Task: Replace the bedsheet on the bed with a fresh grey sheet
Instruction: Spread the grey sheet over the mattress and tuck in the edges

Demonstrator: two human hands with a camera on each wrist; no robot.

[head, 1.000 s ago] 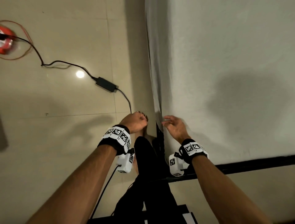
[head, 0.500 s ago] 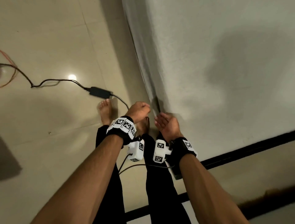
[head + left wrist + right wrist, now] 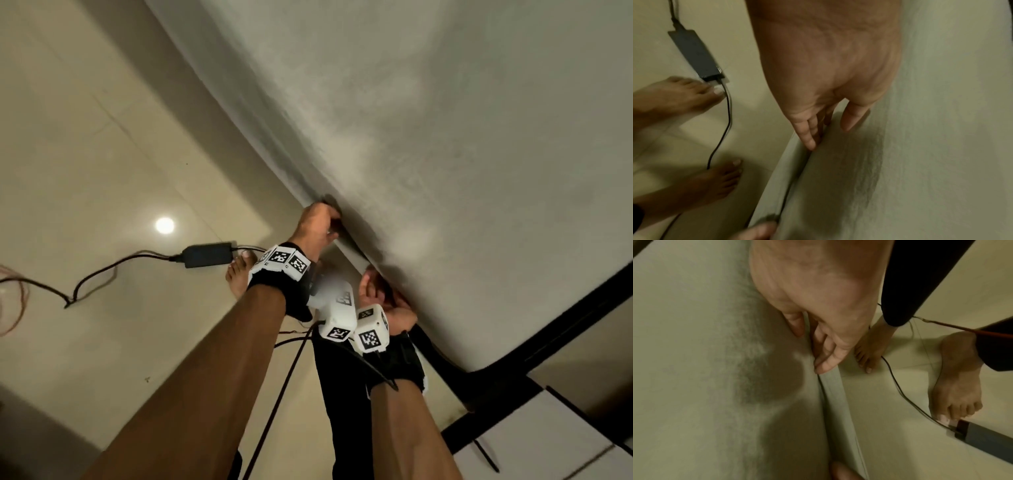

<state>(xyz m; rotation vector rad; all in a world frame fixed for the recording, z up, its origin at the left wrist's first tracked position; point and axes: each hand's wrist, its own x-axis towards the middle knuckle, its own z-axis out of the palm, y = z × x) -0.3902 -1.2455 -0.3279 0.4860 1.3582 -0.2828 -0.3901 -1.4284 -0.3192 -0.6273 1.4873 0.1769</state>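
Observation:
The grey sheet [image 3: 445, 137] covers the mattress and fills the right of the head view. My left hand [image 3: 320, 219] grips its side edge, farther along the bed. In the left wrist view the left hand [image 3: 828, 136] has its thumb on top of the sheet [image 3: 920, 129] and its fingers tucked into the fold below. My right hand [image 3: 380, 291] holds the same edge nearer to me. The right wrist view shows the right hand [image 3: 809, 350] with the thumb above the sheet [image 3: 694, 353], fingers under the hanging strip.
A black bed frame rail [image 3: 548, 315] runs along the foot of the mattress at the right. On the tiled floor a black power adapter [image 3: 207, 255] with its cable lies beside my bare foot [image 3: 239, 277]. Another cable trails past my legs.
My left hand has moved from beside the bed onto the sheet's edge, farther along than the right. The right hand has turned under the edge. My head has tilted and my feet have shifted.

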